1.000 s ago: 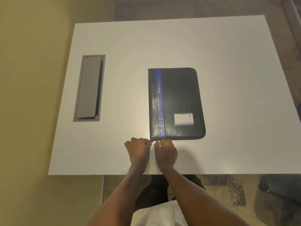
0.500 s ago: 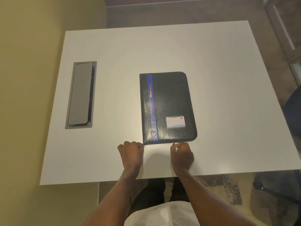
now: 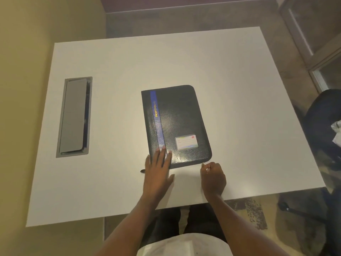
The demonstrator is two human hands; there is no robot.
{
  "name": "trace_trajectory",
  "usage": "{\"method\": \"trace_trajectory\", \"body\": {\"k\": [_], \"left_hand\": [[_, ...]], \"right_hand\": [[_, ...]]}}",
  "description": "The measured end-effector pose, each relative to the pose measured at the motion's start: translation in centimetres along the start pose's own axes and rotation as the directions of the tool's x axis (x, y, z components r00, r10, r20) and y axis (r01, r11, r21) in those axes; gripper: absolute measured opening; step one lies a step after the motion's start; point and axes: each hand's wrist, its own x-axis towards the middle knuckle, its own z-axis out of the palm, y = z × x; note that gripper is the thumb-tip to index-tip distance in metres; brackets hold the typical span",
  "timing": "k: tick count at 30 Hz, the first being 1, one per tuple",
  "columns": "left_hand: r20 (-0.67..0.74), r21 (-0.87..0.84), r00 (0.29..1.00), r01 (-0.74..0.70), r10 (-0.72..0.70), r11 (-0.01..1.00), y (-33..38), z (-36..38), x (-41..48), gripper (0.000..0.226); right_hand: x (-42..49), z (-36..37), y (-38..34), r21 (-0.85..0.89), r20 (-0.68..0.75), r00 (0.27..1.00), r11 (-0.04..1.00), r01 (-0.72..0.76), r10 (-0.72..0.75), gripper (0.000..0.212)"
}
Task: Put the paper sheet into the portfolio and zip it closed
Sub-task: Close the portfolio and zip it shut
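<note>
The black portfolio (image 3: 177, 126) is lying flat and closed near the middle of the white table (image 3: 239, 108), its blue stripe (image 3: 156, 119) running along its left side and a small label card (image 3: 186, 143) sitting near its lower right corner. The left hand (image 3: 157, 174) is resting palm down, its fingers (image 3: 162, 156) spread flat and pressing on the portfolio's near left corner, over the lower end of the stripe. The right hand (image 3: 213, 178) is sitting just off the portfolio's near right corner, curled, with its fingertips (image 3: 203, 165) pinched together on something small at the portfolio's edge; whether that is the zipper pull is too small to tell. A small dark object (image 3: 143, 171) is lying on the table just left of the left hand. A grey recessed panel (image 3: 74, 117) is sitting well to the left of the portfolio. The paper sheet is not showing anywhere outside the portfolio.
</note>
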Motion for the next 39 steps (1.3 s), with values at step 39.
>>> {"method": "trace_trajectory", "body": {"k": [39], "left_hand": [[0.339,0.14,0.899,-0.34,0.277,0.93,7.7,1.2,10.1,0.094]], "right_hand": [[16.5,-2.6,-4.2,-0.084,0.139,0.904,0.905,0.417,-0.403,0.008]]}}
